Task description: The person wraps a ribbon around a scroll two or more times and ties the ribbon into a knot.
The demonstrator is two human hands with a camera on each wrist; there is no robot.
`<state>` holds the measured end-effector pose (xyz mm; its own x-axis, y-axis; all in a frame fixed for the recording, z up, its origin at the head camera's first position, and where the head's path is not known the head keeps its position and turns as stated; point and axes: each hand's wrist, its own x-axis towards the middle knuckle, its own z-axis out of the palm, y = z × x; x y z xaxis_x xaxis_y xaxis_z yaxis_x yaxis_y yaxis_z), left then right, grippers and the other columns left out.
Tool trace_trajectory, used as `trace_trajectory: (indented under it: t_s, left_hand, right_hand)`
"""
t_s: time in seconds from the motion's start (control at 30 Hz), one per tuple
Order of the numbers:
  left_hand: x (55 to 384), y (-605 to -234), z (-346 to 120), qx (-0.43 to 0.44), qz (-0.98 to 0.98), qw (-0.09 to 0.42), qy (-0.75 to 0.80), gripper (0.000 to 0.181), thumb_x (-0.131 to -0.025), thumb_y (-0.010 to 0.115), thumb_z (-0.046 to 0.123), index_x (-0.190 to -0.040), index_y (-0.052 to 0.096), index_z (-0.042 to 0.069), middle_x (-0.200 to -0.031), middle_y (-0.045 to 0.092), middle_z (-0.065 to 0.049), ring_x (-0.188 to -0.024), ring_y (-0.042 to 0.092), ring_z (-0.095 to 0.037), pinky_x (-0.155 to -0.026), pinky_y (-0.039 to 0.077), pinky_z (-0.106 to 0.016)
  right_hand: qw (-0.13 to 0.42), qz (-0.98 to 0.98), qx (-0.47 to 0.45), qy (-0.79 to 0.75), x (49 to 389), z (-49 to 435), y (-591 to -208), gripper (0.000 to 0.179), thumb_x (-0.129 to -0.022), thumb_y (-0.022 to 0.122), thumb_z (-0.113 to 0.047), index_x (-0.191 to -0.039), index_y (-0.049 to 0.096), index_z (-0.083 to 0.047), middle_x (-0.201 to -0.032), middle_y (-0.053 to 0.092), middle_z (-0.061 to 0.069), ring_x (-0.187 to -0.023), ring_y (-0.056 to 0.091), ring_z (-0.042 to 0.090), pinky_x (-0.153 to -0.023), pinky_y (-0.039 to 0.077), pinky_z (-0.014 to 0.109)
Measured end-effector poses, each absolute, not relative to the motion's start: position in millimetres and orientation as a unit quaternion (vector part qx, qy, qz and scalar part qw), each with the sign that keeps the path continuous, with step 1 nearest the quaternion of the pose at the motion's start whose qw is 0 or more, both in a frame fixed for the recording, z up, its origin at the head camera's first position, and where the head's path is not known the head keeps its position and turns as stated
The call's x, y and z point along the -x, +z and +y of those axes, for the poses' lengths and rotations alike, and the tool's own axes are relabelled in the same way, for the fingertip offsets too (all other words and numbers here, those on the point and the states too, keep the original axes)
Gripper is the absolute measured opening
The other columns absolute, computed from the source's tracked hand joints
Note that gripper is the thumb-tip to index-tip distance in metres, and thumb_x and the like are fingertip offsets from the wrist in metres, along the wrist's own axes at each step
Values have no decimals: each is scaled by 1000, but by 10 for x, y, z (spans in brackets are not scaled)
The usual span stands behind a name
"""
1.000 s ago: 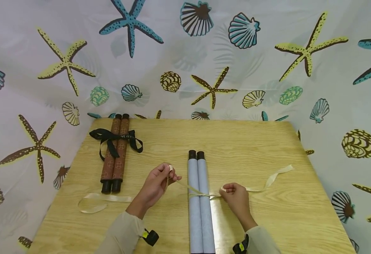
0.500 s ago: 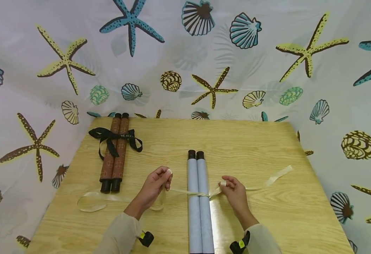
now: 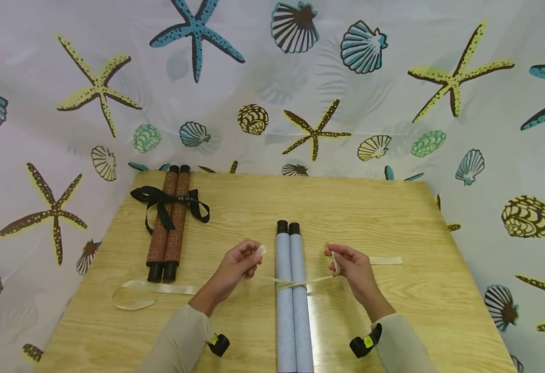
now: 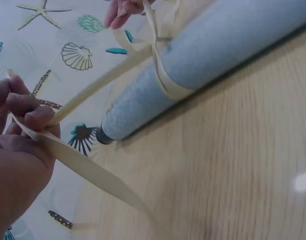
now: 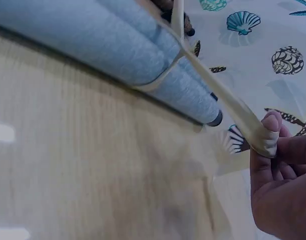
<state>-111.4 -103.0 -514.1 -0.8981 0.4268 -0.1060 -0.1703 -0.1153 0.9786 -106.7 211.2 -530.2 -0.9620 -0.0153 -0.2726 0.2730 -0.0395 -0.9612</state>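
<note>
Two light blue-grey scrolls with black end knobs lie side by side. A cream ribbon circles both and crosses on top of them. My left hand, left of the scrolls, pinches one side of the ribbon; in the left wrist view that ribbon runs taut from the fingers to the crossing, its tail hanging below. On the other side my right hand pinches the second length; the right wrist view shows this ribbon stretched from thumb and finger to the scrolls.
Two brown patterned scrolls tied with a black ribbon bow lie at the back left of the wooden table. A loose cream ribbon tail curls on the left. Behind hangs a seashell-printed cloth.
My right hand has moved up and slightly right, pulling its ribbon, and the right tail has drawn in closer. My left hand has shifted a little right. The ribbon crossing looks tighter.
</note>
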Motion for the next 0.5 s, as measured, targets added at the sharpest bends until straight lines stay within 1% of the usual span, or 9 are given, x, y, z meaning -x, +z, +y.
trace_trajectory:
  t_s: [0.1,0.2,0.27,0.37,0.43,0.5]
  left_hand:
    - [1101,-5230,-1078,-94,665,209,711,24,-105,52,19,-121,55,1,-89,57,5,-62,40,-5,-59,35,-20]
    - [1083,-5311,-1134,-83,680,221,694,25,-106,50,16,-124,54,-2,-90,57,5,-61,39,-5,-59,35,-20]
    - [1080,-5331,-1159,-85,685,223,688,27,-106,49,16,-125,54,-2,-90,57,6,-63,40,-5,-60,35,-20]
    - [1096,-5302,-1164,-103,686,220,686,29,-106,49,18,-128,53,-2,-94,58,5,-67,43,-5,-62,37,-20]
    - [1113,-5248,-1151,-119,685,217,685,31,-106,49,18,-129,53,-2,-96,59,3,-69,45,-5,-63,38,-21]
    - [1126,-5180,-1128,-132,682,217,686,31,-106,49,18,-130,53,-1,-98,59,1,-70,46,-5,-64,40,-21]
  right_hand:
    - [120,696,-117,-699,998,2193,-5447,32,-103,52,-5,-130,57,12,-94,73,-8,-67,60,9,-61,52,20]
    - [133,693,-133,-696,938,2230,-5570,31,-103,52,-4,-128,57,12,-92,72,-8,-66,57,8,-61,51,20]
    - [136,694,-117,-698,934,2230,-5599,33,-103,53,-6,-130,56,12,-93,72,-9,-69,57,8,-62,50,20]
    - [125,701,-64,-700,977,2216,-5546,37,-102,55,-9,-134,53,10,-99,72,-9,-73,56,7,-63,49,19]
    - [114,698,-37,-706,1024,2204,-5463,41,-102,55,-9,-138,47,7,-101,73,-9,-74,57,6,-63,48,19]
    - [107,685,-35,-720,1071,2185,-5368,45,-102,55,-8,-143,38,1,-100,74,-12,-73,59,5,-64,49,18]
